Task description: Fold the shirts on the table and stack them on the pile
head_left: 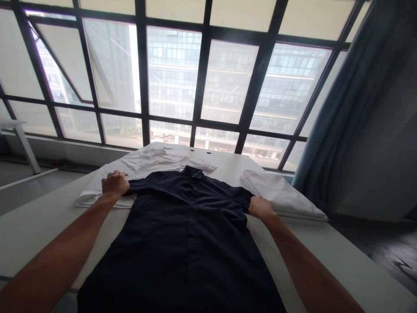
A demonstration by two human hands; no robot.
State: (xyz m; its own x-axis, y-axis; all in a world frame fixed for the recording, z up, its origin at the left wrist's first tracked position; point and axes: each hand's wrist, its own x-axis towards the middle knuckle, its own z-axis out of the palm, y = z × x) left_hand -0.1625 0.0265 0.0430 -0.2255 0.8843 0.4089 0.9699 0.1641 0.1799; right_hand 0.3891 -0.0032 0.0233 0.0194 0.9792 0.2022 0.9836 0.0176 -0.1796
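Head view: white worktop [39, 226] ran out toward the window [172, 78]; navy shirt [189, 234] lay front up along its middle, collar [195, 173] at the far end.
Risk, near edge: the shirt's lower part appeared to hang over the worktop's near edge and left the frame. Judged that a tug toward the person could slide the whole garment off.
Risk, white shirt [143, 167]: it was spread beneath the navy shirt's left shoulder. Judged likely to be dragged or rumpled along with it, since one hand sat over both layers.
Risk, folded white cloth [283, 195]: it lay just beside the right sleeve. Judged that a sideways sweep there could push it askew.
Risk, uneven pull: with only the sleeves held, the body could skew or crease.
Shirt look: dark navy, matte, short-sleeved, with a buttoned placket down the centre and soft creases across the chest; mostly flat.
Left hand [114, 183]: clenched on the left sleeve edge, knuckles up, resting partly on the white shirt.
Right hand [261, 207]: clenched on the right sleeve hem, close to the folded cloth; contact could not be told.
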